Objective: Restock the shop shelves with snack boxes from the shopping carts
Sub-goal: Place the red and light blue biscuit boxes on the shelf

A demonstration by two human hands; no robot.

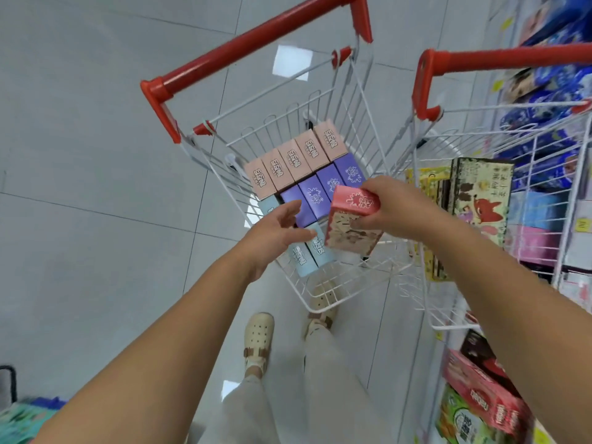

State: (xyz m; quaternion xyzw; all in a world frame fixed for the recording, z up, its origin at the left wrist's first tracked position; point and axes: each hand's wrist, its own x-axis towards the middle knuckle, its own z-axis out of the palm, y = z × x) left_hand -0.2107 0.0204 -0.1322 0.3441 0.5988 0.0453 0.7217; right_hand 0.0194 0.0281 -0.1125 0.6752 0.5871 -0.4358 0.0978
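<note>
At the frame's centre, above the white wire cart (pixel 323 293), the right hand (pixel 395 208) pinches a red snack box (pixel 354 219) by its top end while the left hand (pixel 275 232) hovers loosely open; the carton looks light, stiff, and best held across its narrow sides.

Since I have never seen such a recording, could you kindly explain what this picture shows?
There is no machine here: the single picture comes from a camera worn on a person's head, looking down at their own bare arms. Below stands a white wire shopping cart with a red handle, holding rows of pink boxes, purple boxes and light blue boxes. The right hand grips a red snack box above the cart; the left hand is open over the light blue boxes, holding nothing. A second cart at the right holds larger boxes, beside the shop shelves.
</note>
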